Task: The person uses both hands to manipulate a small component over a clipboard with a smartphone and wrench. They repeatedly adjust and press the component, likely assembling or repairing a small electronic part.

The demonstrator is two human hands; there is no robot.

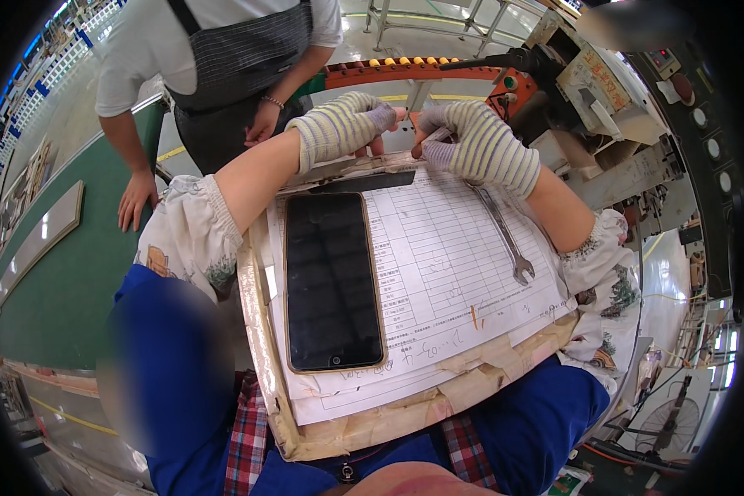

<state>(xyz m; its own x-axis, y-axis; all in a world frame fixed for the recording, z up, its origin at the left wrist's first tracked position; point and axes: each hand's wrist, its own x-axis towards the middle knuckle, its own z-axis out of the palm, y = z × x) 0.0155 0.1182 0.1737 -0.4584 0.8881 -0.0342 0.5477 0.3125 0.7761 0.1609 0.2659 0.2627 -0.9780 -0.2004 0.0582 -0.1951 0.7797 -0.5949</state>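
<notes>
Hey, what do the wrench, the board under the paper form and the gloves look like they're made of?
Wrench: bare metal, probably steel, with a grey, dull shine. Board: looks like cardboard or thin wood, wrapped in brownish tape, wrinkled at the edges. Gloves on the left hand and right hand: knitted fabric, ribbed pale stripes.

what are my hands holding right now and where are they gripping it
Both hands, left and right, pinch the clipboard's clip at the top edge; whether it is squeezed cannot be told.
</notes>
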